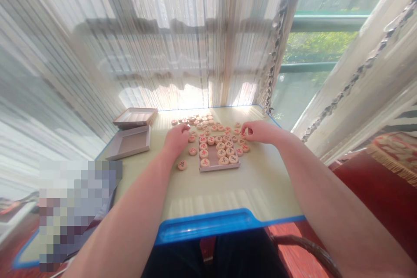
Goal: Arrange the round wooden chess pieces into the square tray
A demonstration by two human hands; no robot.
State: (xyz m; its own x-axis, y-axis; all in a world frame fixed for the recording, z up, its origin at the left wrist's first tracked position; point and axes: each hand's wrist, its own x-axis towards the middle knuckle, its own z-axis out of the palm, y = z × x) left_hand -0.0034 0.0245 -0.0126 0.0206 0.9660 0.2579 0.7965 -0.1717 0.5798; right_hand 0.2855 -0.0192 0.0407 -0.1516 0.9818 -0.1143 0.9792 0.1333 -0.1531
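Observation:
A shallow box holds round wooden xiangqi pieces with red and black characters, mostly along its sides, and a bare patch of its floor shows. Beyond the box, my left hand is closed, its fingers curled at the edge of the loose pieces; whatever is in them is hidden. To the right of the box, my right hand bends thumb and fingers down around a xiangqi piece at the fingertips. One black-marked xiangqi piece lies alone left of the box, and a red-marked piece sits nearer to it.
Several more pieces are heaped toward the table's far side. An open box lid and another shallow box stand at the left. The pale table has a blue rim with a tray groove in front. Curtains hang behind it.

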